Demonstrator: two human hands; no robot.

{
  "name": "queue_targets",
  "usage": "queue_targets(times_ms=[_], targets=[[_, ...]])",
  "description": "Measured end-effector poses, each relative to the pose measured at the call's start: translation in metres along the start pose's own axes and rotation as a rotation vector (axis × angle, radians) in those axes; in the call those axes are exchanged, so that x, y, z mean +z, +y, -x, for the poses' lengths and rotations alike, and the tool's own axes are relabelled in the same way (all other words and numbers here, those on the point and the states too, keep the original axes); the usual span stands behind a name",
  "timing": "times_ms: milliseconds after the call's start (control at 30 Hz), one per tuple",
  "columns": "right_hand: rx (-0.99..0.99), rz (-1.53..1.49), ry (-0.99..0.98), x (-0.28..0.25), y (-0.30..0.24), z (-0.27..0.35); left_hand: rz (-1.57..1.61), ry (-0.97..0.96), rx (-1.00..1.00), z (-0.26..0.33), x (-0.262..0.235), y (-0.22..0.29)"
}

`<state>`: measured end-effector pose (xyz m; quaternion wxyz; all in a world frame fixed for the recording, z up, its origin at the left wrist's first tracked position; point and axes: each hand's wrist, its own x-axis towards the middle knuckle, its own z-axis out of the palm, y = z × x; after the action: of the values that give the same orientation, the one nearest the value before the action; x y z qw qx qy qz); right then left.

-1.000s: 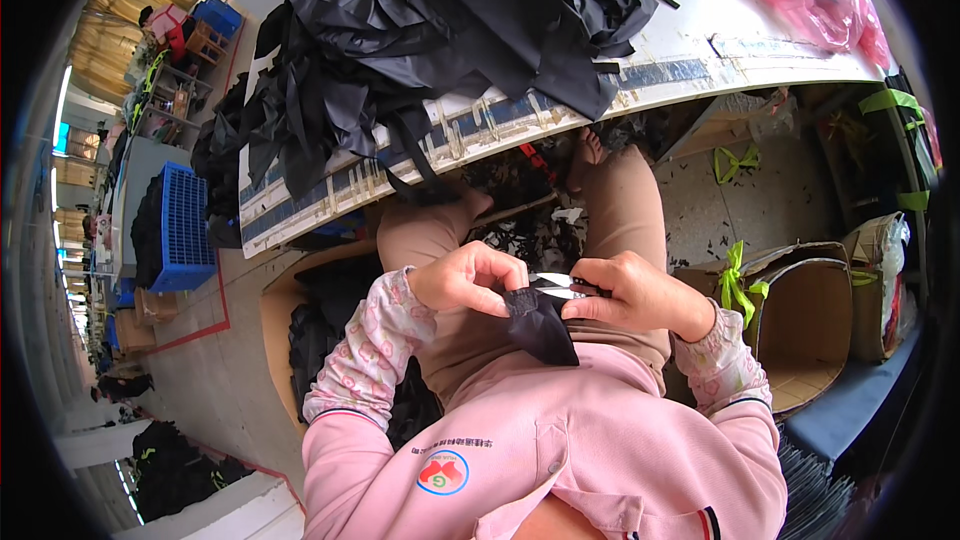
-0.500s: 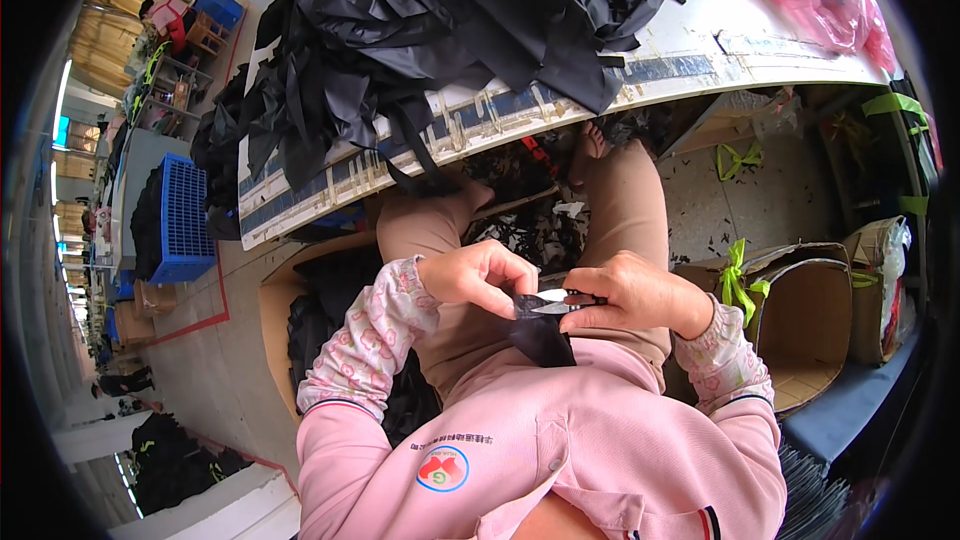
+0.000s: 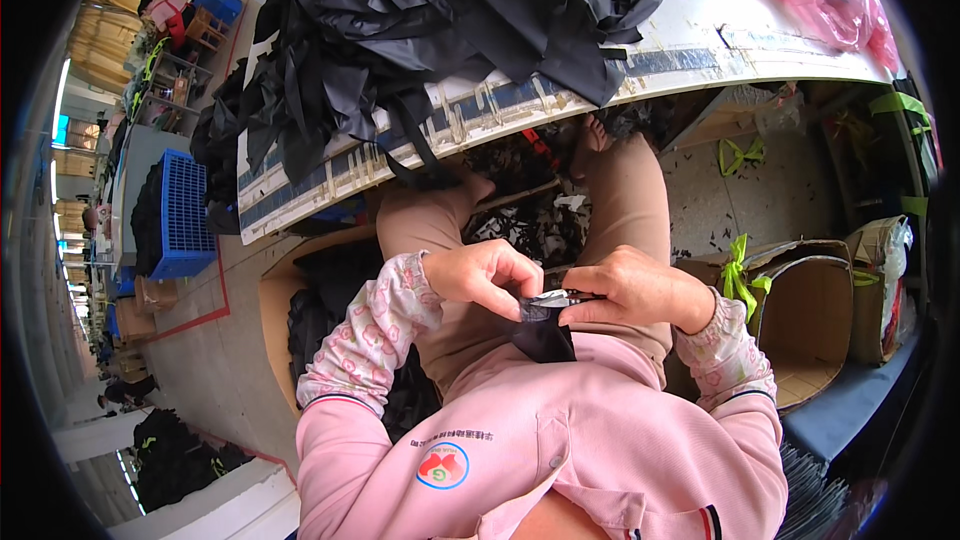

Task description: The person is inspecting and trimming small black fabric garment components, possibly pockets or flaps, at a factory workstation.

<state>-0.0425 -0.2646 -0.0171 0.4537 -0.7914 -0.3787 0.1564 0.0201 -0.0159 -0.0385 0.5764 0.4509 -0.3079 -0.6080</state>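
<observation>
A small piece of black fabric (image 3: pixel 545 325) hangs over the lap, pinched at its top edge between both hands. The left hand (image 3: pixel 485 275) clamps its fingertips on the cloth's left corner; the right hand (image 3: pixel 630 290) closes around small metal snips (image 3: pixel 565 297) laid against that edge. This looks like trimming a loose thread, so the next move calls for a steady, taut hold. Farther off, black fabric pieces (image 3: pixel 440 20) heap the worktable (image 3: pixel 700 50); a cardboard box (image 3: pixel 810 320) stands right.
</observation>
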Motion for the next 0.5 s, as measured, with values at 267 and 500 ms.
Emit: queue_targets(times_ms=[267,500], targets=[[-0.012,0.000,-0.041,-0.0028,-0.0057,-0.0039,-0.044,-0.010,-0.057,-0.0021,0.0025,0.0044],[-0.022,0.007,-0.071,-0.0013,-0.0045,-0.0068,-0.073,-0.039,-0.093,-0.0048,0.0012,0.0046]])
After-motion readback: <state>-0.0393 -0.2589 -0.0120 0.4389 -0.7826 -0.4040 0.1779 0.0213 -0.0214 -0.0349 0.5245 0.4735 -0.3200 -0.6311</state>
